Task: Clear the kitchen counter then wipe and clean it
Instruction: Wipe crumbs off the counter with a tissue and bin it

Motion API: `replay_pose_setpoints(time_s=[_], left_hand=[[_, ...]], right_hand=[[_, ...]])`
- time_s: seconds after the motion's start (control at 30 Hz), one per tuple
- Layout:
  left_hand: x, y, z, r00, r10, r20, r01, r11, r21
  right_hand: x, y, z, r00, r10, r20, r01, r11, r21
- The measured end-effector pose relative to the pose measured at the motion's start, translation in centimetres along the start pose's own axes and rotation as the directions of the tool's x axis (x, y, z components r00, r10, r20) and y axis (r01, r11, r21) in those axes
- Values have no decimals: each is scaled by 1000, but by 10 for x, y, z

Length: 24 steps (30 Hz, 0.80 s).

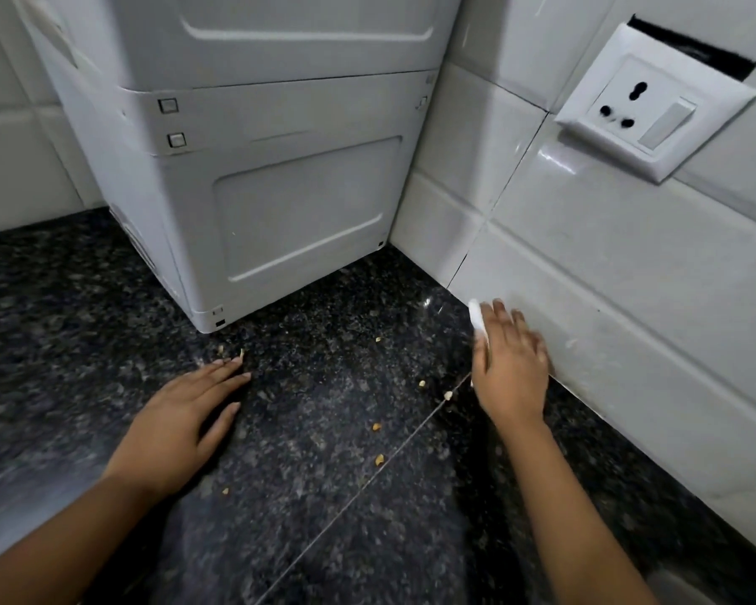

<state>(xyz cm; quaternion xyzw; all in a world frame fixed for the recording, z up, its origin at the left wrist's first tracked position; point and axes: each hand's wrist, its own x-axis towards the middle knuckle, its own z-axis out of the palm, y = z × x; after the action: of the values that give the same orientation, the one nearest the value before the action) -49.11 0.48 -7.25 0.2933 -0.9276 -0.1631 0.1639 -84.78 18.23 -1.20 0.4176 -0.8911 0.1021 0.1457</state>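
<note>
Item 1, nearest the camera: the dark speckled granite counter (324, 539), crossed by a thin pale seam running diagonally from the lower middle up toward the right.

Item 2: the left hand (184, 425) lies palm down on the counter, left of the seam. Fingers are straight and close together, pointing toward the far right. This grip is open flat and has hold of nothing.

Item 3: loose yellowish crumbs (379, 459) are scattered on the counter between the two hands. Several lie close to the seam, one sits near the left wrist, and a few lie just beyond the left fingertips.

Item 4: the right hand (511, 369) is further back, at the foot of the tiled wall (629, 299), and is blurred. A small white cloth or tissue (476, 318) shows at its left edge, beside the forefinger, with the rest covered by the hand. The fingers reach forward over it and are spread. Whether they pinch the white piece or only press on it cannot be told.

Item 5: a white appliance (280, 189) stands on the counter beyond both hands, its near corner just past the left fingertips. Its panels are closed, and two small square marks sit on its left part.

Item 6, furthest: a white socket plate (655, 102) with a rocker switch (666, 124) is mounted on the right wall, a dark gap showing along its top edge.
</note>
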Motion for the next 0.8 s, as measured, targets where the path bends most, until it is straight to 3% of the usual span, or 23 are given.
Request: replay_pose_setpoints(time_s=[0.07, 0.13, 0.3, 0.47, 0.6, 0.8], left_hand=[[0, -1, 1, 1000, 0, 0, 0, 1000, -3], [1, -1, 1, 1000, 4, -2, -4, 1000, -4], [1, -2, 2, 1000, 4, -7, -4, 1000, -13], [-1, -3, 3, 1000, -3, -17, 3, 1000, -12], [-2, -2, 5, 999, -1, -34, 0, 1000, -21], [-3, 0, 4, 998, -8, -65, 5, 999, -46]], right_hand=[[-9, 15, 14, 963, 134, 235, -151, 987, 58], [-15, 25, 31, 878, 231, 420, -280, 958, 57], [-8, 26, 45, 913, 222, 341, -245, 969, 24], [13, 0, 51, 957, 3, 289, -92, 950, 298], [62, -26, 71, 935, -189, 301, 72, 931, 358], [135, -78, 104, 919, -229, 322, 97, 921, 378]])
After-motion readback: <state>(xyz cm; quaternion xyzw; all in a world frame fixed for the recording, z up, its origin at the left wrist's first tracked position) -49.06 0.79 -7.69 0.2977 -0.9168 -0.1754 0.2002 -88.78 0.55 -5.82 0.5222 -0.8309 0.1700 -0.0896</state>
